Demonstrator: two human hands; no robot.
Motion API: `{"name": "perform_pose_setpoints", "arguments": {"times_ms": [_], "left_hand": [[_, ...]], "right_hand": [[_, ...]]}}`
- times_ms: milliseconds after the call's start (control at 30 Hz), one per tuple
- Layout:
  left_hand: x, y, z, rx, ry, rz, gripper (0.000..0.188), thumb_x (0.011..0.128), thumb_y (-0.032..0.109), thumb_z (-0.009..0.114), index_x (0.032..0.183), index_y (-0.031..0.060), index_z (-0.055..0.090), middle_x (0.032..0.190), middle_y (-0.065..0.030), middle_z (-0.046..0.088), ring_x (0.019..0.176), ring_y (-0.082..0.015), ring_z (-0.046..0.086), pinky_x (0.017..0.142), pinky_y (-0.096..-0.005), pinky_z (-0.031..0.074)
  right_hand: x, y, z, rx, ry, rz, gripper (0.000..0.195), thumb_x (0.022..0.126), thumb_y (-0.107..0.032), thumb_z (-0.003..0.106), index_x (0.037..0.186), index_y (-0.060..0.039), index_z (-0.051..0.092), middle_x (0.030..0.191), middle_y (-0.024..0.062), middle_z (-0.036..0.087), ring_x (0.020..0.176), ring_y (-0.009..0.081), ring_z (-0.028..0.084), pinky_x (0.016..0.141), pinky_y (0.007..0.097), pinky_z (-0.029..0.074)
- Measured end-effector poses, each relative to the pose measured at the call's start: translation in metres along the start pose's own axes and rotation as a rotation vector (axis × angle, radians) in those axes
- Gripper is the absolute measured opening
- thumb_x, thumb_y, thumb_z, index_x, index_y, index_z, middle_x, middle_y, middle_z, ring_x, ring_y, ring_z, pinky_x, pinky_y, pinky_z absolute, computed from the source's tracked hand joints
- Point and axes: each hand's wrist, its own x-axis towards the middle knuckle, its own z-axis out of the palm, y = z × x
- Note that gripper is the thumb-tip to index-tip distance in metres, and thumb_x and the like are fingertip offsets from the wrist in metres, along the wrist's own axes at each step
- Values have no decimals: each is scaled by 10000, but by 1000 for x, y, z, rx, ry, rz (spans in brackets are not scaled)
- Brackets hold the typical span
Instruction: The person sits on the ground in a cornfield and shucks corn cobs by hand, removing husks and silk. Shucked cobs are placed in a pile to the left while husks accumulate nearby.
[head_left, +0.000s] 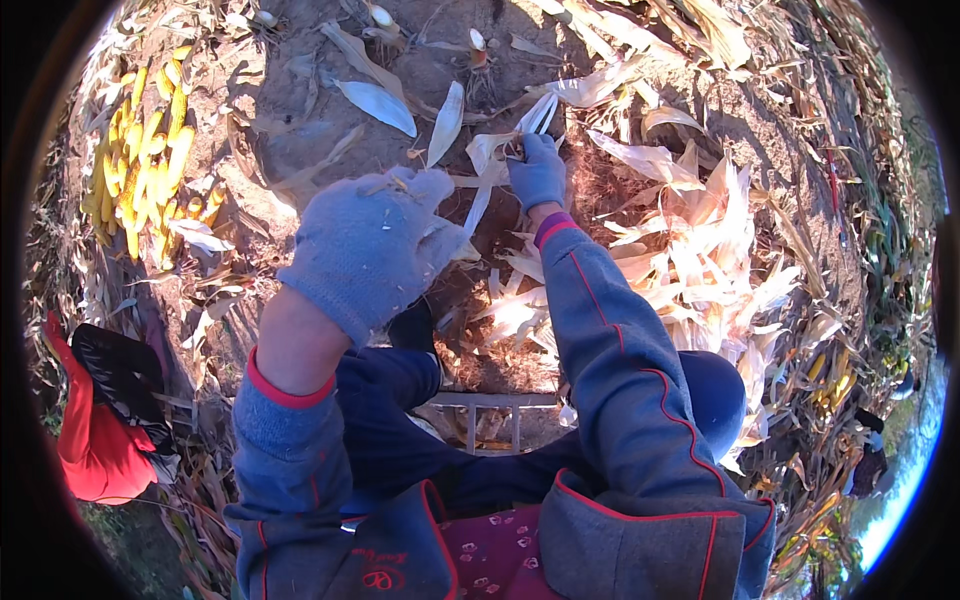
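Observation:
My right hand (538, 171), in a grey-blue knit glove, grips pale dry corn husks (537, 114) in front of me. Husk strips stick out beyond its fingers and hang on its left side. Whether an ear is inside them cannot be made out. Closer to the camera, my left hand (375, 247) is raised in a matching glove with its fingers curled. Its palm side is hidden, so anything inside it is out of sight. Small bits of dry husk cling to the back of this glove. Loose husk leaves (377, 107) lie on the soil beyond it.
Husked yellow corn ears (142, 165) are heaped at the left. A large pile of husks (705, 255) lies to the right. Cut stalk stubs (478, 46) rise from the soil ahead. A person in red (97, 442) is at lower left; another person (866, 457) appears far right.

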Motion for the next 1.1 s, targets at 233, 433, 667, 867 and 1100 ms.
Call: {"name": "perform_pose_setpoints", "arguments": {"times_ms": [233,433,667,867,1100], "left_hand": [[5,3,3,-44,13,26,354,780,289,670,1042,59,609,869,-128,639,800,-313,632,680,-406,499],[6,4,5,-21,8,17,358,790,315,656,1046,67,618,889,-138,653,821,-313,642,696,-411,509],[5,3,-1,-23,-27,-25,328,813,332,629,1017,76,604,881,-135,652,836,-317,643,705,-413,511],[0,1,0,0,-8,-3,315,816,340,626,983,76,593,852,-134,642,831,-321,638,693,-417,508],[-4,2,3,3,49,42,301,812,336,629,943,69,581,834,-137,638,817,-320,637,676,-421,504]], "right_hand": [[36,54,-26,-352,-206,185,393,750,-281,664,1111,-128,625,1453,142,342,1133,359,549,948,396,452],[16,41,-21,-381,-259,215,295,761,-247,630,1018,-103,638,1162,154,584,1046,360,579,906,407,467],[-9,-18,-8,42,-373,-34,374,746,-296,680,1045,-91,587,1009,169,636,963,360,610,814,409,482],[-40,-17,28,-29,-685,-286,629,719,-305,721,1277,-134,485,1171,194,594,1051,360,596,891,400,467],[-81,-1,50,-411,-680,26,471,806,-169,619,1258,-169,489,1086,135,637,1031,350,613,847,485,492]]}}
